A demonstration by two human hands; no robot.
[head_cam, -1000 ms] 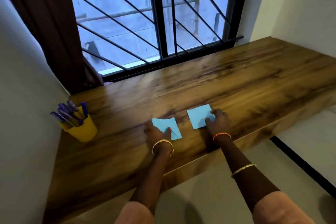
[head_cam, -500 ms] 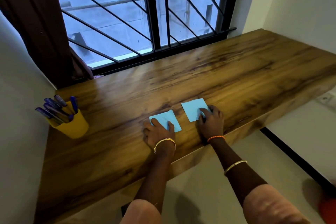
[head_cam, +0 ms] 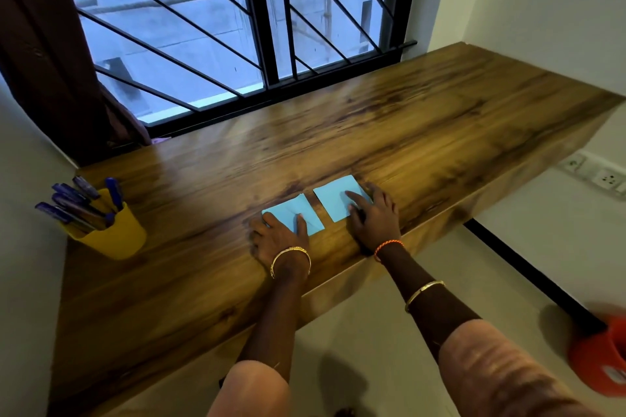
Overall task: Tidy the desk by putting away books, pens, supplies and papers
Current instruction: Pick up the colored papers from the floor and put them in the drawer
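Orange thing (head_cam: pixel 601 359) right of desk (head_cam: pixel 406 132): blurry, cut off by frame edge, can't tell what. Left hand (head_cam: pixel 279 240) covers near corner of left blue paper (head_cam: pixel 293 213). Pen (head_cam: pixel 81 203) tips hidden inside yellow cup (head_cam: pixel 115 237) at desk's left end.

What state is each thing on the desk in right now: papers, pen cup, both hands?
left blue paper: flat on the desk, creased, under the left hand's fingers.
right blue paper: flat, apart from the left one, right hand's fingers on it.
left hand: fingers straight, pressing.
right hand: fingers extended, pressing.
yellow cup: upright, holding blue pens.
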